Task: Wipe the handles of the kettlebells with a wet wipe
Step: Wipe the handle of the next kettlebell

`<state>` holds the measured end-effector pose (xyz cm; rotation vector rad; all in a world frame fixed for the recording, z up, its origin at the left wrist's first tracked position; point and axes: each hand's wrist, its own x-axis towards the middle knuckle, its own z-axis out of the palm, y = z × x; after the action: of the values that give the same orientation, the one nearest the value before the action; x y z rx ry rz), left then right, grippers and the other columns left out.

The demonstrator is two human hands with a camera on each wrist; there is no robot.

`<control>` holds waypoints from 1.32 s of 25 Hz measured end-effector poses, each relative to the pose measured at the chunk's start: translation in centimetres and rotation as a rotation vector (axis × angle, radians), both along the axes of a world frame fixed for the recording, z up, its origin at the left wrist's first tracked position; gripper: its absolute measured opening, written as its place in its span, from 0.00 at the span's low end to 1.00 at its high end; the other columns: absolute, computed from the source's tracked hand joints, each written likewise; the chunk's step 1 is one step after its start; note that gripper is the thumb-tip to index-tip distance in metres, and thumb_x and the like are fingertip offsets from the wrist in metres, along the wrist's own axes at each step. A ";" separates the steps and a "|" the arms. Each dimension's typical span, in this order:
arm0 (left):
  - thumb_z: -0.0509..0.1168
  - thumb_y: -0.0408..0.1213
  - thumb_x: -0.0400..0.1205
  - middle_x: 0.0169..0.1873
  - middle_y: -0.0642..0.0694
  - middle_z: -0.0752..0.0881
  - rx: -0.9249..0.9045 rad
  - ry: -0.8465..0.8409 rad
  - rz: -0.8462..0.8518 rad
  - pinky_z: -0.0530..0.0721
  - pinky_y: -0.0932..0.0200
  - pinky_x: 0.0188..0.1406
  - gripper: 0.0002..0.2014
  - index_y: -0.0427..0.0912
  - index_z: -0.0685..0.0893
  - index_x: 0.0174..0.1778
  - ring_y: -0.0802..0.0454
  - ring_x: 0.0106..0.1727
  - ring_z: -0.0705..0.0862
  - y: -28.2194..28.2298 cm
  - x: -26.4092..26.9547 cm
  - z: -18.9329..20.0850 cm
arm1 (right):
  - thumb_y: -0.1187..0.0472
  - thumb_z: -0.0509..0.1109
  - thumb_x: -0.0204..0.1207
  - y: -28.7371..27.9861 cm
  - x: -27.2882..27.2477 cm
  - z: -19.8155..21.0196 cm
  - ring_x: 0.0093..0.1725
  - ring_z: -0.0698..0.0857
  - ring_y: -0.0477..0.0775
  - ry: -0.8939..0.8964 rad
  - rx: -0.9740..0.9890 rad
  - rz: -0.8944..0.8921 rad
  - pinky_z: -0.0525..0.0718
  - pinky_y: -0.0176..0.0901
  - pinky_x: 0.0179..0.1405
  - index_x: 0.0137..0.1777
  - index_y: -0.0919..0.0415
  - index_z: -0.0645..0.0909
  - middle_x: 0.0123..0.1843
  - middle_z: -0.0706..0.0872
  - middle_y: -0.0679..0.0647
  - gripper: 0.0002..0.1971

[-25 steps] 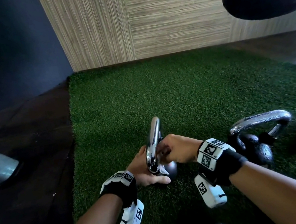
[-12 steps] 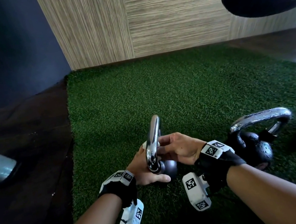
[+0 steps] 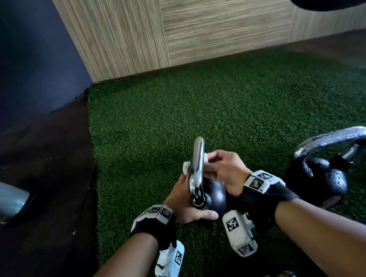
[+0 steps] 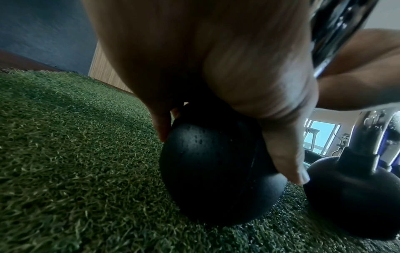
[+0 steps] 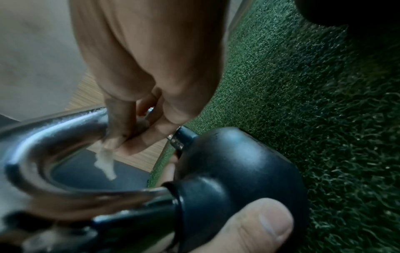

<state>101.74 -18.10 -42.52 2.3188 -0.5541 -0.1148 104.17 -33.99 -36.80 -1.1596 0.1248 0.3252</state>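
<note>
Higher up handle (image 3: 197, 160) — right hand (image 3: 224, 172), wipe (image 3: 204, 157).

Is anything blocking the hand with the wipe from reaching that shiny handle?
Nothing visible. The right hand already presses the white wipe against the chrome handle, while the left hand steadies the kettlebell on the green turf.

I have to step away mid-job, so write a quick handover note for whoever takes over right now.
Left hand grips the ball of the small kettlebell, steadying it on the green turf.
Right hand pinches the wet wipe against that kettlebell's chrome handle, near the top.
Done: this handle is partly wiped at most; I cannot tell how much.
Left: finish it, then the second kettlebell to the right, whose handle is untouched now.
</note>
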 end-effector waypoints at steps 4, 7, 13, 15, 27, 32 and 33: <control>0.89 0.47 0.58 0.71 0.40 0.78 -0.011 0.003 0.035 0.72 0.41 0.78 0.55 0.36 0.71 0.79 0.40 0.76 0.75 0.0 -0.2 -0.1 | 0.75 0.81 0.69 0.5 1.2 -0.1 0.40 0.92 0.65 -0.167 -0.366 -0.124 0.93 0.58 0.43 0.39 0.63 0.80 0.42 0.90 0.71 0.12; 0.90 0.44 0.57 0.72 0.40 0.77 -0.050 0.007 0.070 0.71 0.40 0.79 0.57 0.36 0.69 0.80 0.40 0.77 0.74 -0.1 -0.4 -0.2 | 0.64 0.84 0.65 0.3 1.9 -0.2 0.37 0.90 0.50 -0.295 -0.699 -0.276 0.89 0.45 0.39 0.35 0.56 0.84 0.37 0.92 0.52 0.10; 0.90 0.46 0.57 0.73 0.42 0.76 -0.051 -0.029 0.090 0.72 0.40 0.78 0.57 0.40 0.68 0.81 0.42 0.77 0.74 -0.1 -0.8 -0.6 | 0.57 0.82 0.68 0.5 2.0 0.0 0.27 0.82 0.36 -0.412 -0.842 -0.385 0.74 0.21 0.25 0.32 0.53 0.82 0.28 0.86 0.43 0.11; 0.90 0.47 0.56 0.73 0.44 0.75 -0.057 -0.023 0.114 0.73 0.43 0.78 0.57 0.43 0.69 0.80 0.44 0.76 0.75 -0.1 -0.8 -0.7 | 0.57 0.80 0.70 0.5 2.5 0.3 0.28 0.80 0.37 -0.404 -0.892 -0.400 0.72 0.20 0.24 0.31 0.53 0.80 0.29 0.84 0.43 0.12; 0.88 0.51 0.59 0.80 0.42 0.67 0.142 -0.128 0.115 0.61 0.55 0.85 0.63 0.35 0.60 0.85 0.45 0.81 0.67 -0.9 -1.4 0.1 | 0.70 0.72 0.76 0.8 4.1 0.2 0.17 0.84 0.50 -0.037 -0.980 -0.114 0.84 0.38 0.15 0.38 0.63 0.84 0.27 0.86 0.59 0.06; 0.86 0.57 0.59 0.83 0.54 0.68 0.087 0.098 0.003 0.72 0.49 0.81 0.69 0.55 0.46 0.88 0.54 0.81 0.70 0.8 -2.4 2.8 | 0.67 0.69 0.79 0.8 3.2 1.5 0.34 0.89 0.59 -0.105 -1.103 -0.095 0.89 0.48 0.27 0.50 0.63 0.83 0.46 0.88 0.62 0.03; 0.83 0.64 0.59 0.81 0.56 0.72 0.030 0.110 0.027 0.74 0.49 0.80 0.69 0.56 0.44 0.88 0.57 0.78 0.74 1.3 -3.1 3.7 | 0.67 0.69 0.79 0.4 3.1 1.6 0.37 0.87 0.58 -0.222 -1.170 -0.101 0.84 0.43 0.27 0.57 0.62 0.81 0.47 0.87 0.60 0.08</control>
<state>98.65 -16.82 -38.82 2.3320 -0.4692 -0.2374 107.23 -33.61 -35.17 -2.3263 0.1842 -0.0049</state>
